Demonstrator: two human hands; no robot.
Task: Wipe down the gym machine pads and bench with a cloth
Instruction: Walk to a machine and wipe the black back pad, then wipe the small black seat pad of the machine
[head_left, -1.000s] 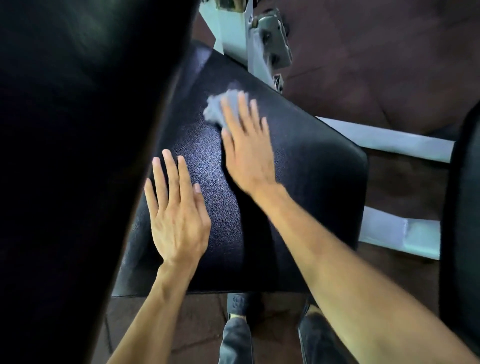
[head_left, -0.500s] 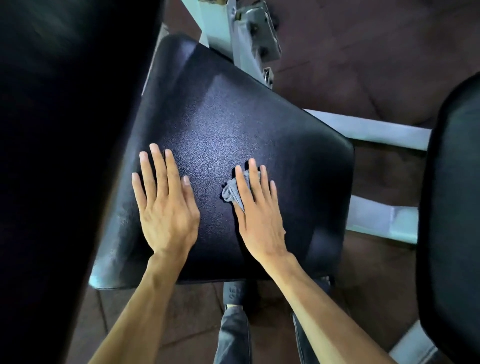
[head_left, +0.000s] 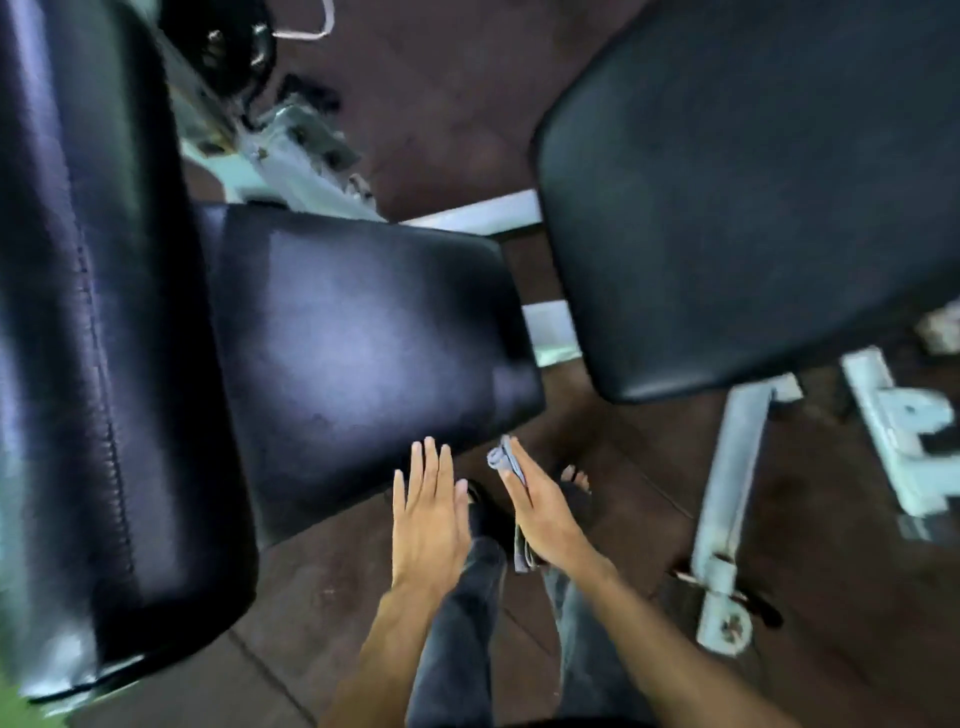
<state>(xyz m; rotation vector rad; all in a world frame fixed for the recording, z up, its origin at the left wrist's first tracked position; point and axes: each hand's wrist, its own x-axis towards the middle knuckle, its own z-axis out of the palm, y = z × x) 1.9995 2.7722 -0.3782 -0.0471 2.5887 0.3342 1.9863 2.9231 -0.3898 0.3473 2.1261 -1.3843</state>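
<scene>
We hold both hands off the seat pad (head_left: 363, 332), just past its near edge. The left hand (head_left: 428, 525) is flat, fingers released. The right hand (head_left: 545, 519) carries the grey cloth (head_left: 505, 460) under straight fingers; whether the thumb pins it we cannot tell. We judge this a transition between surfaces. The next move calls for placing the cloth on the right-hand pad (head_left: 753, 197) or the backrest pad (head_left: 104, 312).
</scene>
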